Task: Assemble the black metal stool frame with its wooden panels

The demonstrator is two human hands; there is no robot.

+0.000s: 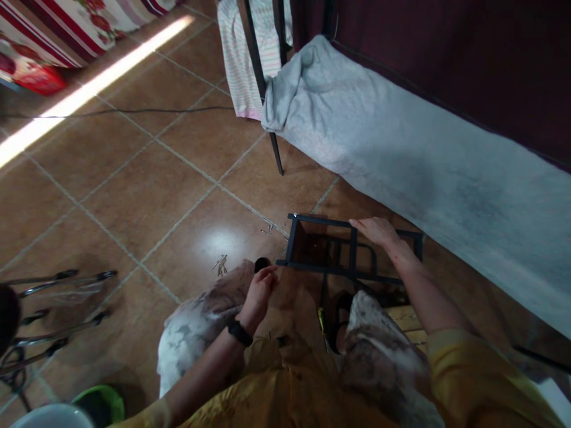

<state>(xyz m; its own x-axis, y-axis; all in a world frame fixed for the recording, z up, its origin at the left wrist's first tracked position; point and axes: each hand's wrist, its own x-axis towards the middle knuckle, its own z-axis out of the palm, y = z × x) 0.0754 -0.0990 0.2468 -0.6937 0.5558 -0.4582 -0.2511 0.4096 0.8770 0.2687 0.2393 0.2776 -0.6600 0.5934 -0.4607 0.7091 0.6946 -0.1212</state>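
A small dark metal frame (319,220) with crossbars lies on the tiled floor between my legs. My right hand (377,230) is closed on its far rail, beside a crossbar. My left hand (261,291), with a dark band on its wrist, is by the frame's near left corner. Its fingers are pressed together, and what they hold, if anything, is too small to make out. Small screws (267,227) lie scattered left of the frame. Several longer brass-coloured screws (222,266) sit in a bunch nearer my left knee. A screwdriver (322,321) with a yellow handle rests between my feet.
A bed or couch draped with a pale grey sheet (379,125) runs along the right. A dark leg (276,154) stands at its corner. Chair legs (57,282) and a green basin (104,404) are at left. A thin cable (156,110) crosses the floor.
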